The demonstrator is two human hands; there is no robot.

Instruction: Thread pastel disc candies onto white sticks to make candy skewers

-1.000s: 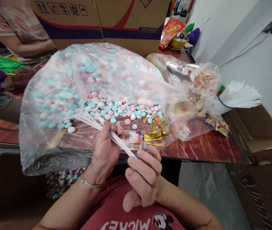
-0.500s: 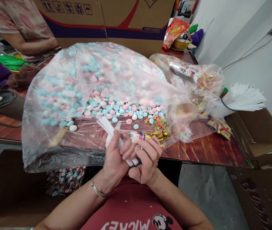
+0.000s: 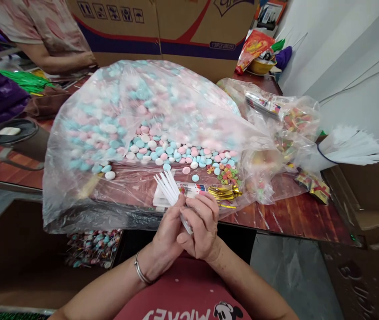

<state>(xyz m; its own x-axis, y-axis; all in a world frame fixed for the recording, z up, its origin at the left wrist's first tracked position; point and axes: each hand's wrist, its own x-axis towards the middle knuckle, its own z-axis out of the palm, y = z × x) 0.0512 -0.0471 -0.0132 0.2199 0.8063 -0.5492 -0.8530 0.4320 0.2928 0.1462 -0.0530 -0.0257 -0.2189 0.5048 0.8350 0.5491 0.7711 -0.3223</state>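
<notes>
A small bundle of thin white sticks (image 3: pixel 167 186) slants up and left out of my two hands, just in front of my chest. My left hand (image 3: pixel 168 235) is closed around its lower part. My right hand (image 3: pixel 200 224) wraps the same bundle from the other side, fingers curled against the left hand. Right beyond the fingers lie a printed clear packet (image 3: pixel 192 190) and gold twist ties (image 3: pixel 223 192). Behind these spreads a big clear plastic bag (image 3: pixel 86 106), open toward me, with pink, blue and white candies (image 3: pixel 176 153) spilling at its mouth.
Small coloured rings (image 3: pixel 227 174) lie right of the candies. A cup of white sticks (image 3: pixel 349 144) stands far right, near an open carton (image 3: pixel 363 191). A lidded mug (image 3: pixel 19 138) is at left. Below sits a box with finished-looking lollipops (image 3: pixel 92 249). Another person's arm (image 3: pixel 59 62) reaches in back left.
The sticks have shifted within my hands, and their tips now fan apart. My right hand has closed in around them against the left. The view has swung slightly left.
</notes>
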